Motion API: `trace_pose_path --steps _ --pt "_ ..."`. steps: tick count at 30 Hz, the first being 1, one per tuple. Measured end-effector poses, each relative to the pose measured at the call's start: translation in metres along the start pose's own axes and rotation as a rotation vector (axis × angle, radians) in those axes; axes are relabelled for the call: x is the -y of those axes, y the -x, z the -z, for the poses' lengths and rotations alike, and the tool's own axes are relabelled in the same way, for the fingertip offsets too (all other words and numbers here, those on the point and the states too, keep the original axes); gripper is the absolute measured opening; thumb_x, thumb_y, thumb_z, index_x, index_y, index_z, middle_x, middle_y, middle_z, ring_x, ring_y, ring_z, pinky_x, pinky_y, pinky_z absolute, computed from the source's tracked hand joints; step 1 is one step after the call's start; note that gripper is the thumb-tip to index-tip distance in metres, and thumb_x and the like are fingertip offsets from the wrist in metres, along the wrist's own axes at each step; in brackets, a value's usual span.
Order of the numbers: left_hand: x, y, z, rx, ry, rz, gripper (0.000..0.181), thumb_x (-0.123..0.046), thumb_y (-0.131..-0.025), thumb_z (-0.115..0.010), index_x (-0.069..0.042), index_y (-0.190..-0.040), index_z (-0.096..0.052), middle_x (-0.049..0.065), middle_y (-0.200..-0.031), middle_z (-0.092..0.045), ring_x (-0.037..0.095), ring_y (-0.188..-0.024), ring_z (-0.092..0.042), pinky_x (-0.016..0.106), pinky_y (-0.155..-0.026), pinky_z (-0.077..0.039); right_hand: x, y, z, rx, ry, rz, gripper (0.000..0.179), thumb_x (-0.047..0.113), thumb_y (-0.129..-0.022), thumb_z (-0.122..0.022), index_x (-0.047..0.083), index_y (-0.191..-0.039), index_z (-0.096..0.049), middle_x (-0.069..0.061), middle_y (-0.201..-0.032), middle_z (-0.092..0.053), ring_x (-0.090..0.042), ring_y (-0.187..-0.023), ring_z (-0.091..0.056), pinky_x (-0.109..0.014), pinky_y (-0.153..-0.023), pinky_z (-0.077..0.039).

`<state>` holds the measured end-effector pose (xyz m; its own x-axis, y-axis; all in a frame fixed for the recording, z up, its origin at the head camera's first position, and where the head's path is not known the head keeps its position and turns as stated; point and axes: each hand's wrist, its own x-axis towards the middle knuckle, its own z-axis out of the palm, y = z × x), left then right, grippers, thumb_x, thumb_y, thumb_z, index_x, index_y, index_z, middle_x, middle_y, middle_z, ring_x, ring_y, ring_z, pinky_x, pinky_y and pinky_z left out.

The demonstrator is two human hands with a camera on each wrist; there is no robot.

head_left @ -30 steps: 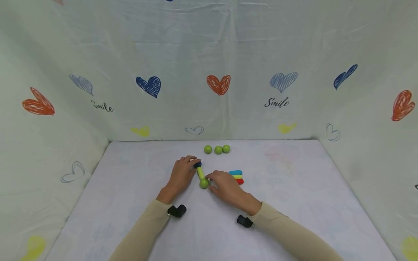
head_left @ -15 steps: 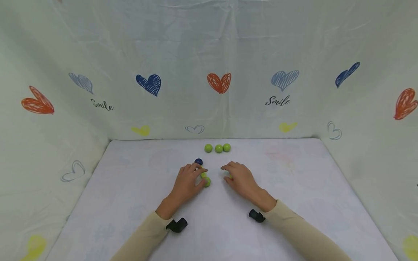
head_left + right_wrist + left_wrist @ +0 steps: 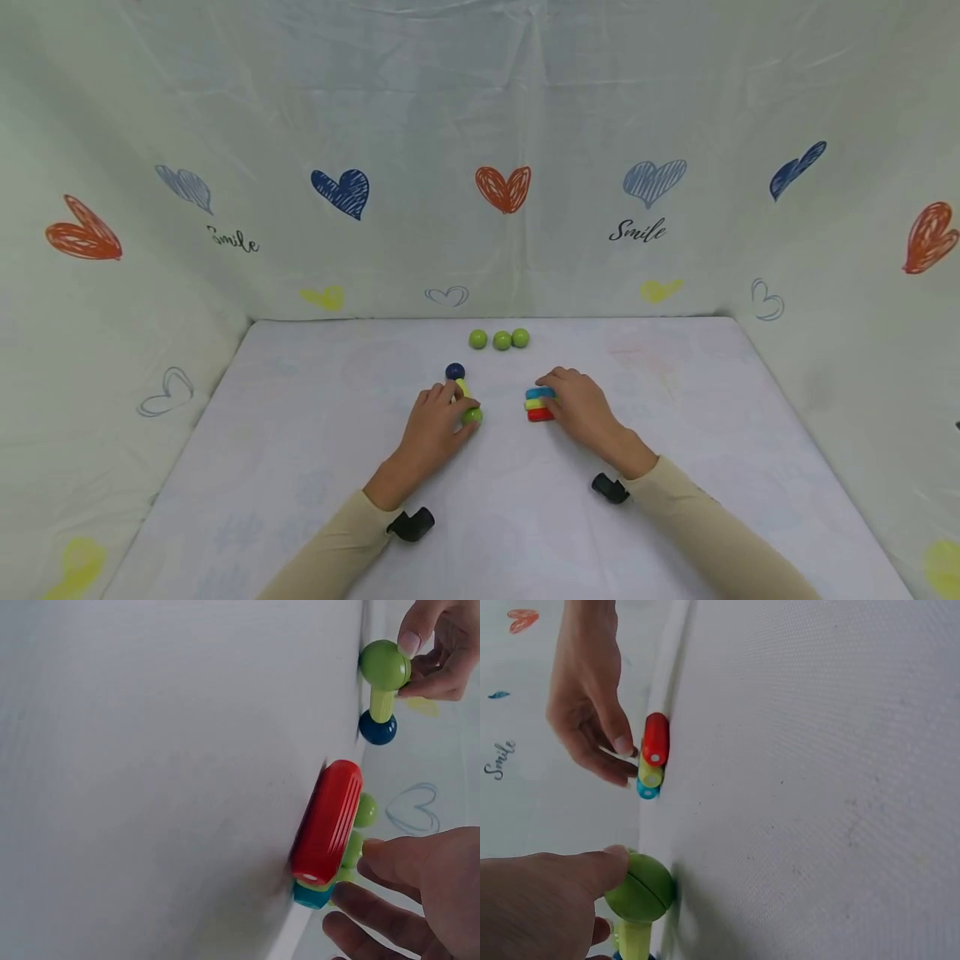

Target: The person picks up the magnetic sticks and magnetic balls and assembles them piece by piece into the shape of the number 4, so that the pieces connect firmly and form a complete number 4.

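My left hand (image 3: 427,425) pinches a green ball (image 3: 472,415) between thumb and finger. That ball sits on the near end of a ribbed yellow-green rod (image 3: 382,705), with a navy ball (image 3: 455,372) on the far end, the three joined like a dumbbell. To the right, my right hand (image 3: 588,412) hovers with loosely bent fingers over the right ends of three short rods lying side by side: a blue rod (image 3: 538,392), a yellow rod (image 3: 533,405) and a red rod (image 3: 328,823). Its thumb and fingertips are close to them in both wrist views.
Three loose green balls (image 3: 502,340) lie in a row near the back of the white-covered table (image 3: 660,517). A white curtain (image 3: 420,100) printed with hearts rises behind the table and along its sides.
My left hand has shifted from the navy ball to the green ball. My right hand has left the green ball and moved right to the three rods.
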<state>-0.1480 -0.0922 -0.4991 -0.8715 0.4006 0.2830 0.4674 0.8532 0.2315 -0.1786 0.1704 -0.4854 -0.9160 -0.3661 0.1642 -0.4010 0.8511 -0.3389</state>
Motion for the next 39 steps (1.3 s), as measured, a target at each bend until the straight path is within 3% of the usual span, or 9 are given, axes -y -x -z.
trace_pose_path --steps 17,25,39 --pt "-0.001 0.001 -0.001 0.055 -0.014 0.057 0.028 -0.026 -0.091 -0.086 -0.016 -0.116 -0.078 0.004 -0.111 -0.065 0.024 -0.104 -0.059 0.045 -0.094 -0.049 -0.012 -0.006 -0.004 0.043 0.004 -0.015 0.021 0.006 -0.094 -0.08 0.002 -0.115 -0.079 -0.012 -0.11 -0.076 -0.029 -0.099 -0.07 -0.045 -0.09 -0.059" --pt "-0.001 0.002 0.0 0.047 -0.005 0.069 0.027 -0.025 -0.088 -0.089 -0.016 -0.112 -0.079 0.005 -0.11 -0.066 0.025 -0.102 -0.06 0.045 -0.091 -0.05 -0.014 -0.013 -0.002 0.064 0.012 -0.012 0.017 0.004 -0.094 -0.078 0.002 -0.111 -0.08 -0.01 -0.104 -0.076 -0.028 -0.096 -0.071 -0.043 -0.088 -0.059" --pt "-0.002 0.002 0.003 0.07 -0.002 0.141 0.029 -0.022 -0.087 -0.09 -0.017 -0.114 -0.081 0.002 -0.103 -0.065 0.022 -0.099 -0.059 0.043 -0.091 -0.049 -0.016 -0.025 0.001 0.166 -0.011 -0.025 0.022 0.006 -0.093 -0.081 0.001 -0.114 -0.08 -0.01 -0.103 -0.073 -0.027 -0.095 -0.069 -0.043 -0.088 -0.059"
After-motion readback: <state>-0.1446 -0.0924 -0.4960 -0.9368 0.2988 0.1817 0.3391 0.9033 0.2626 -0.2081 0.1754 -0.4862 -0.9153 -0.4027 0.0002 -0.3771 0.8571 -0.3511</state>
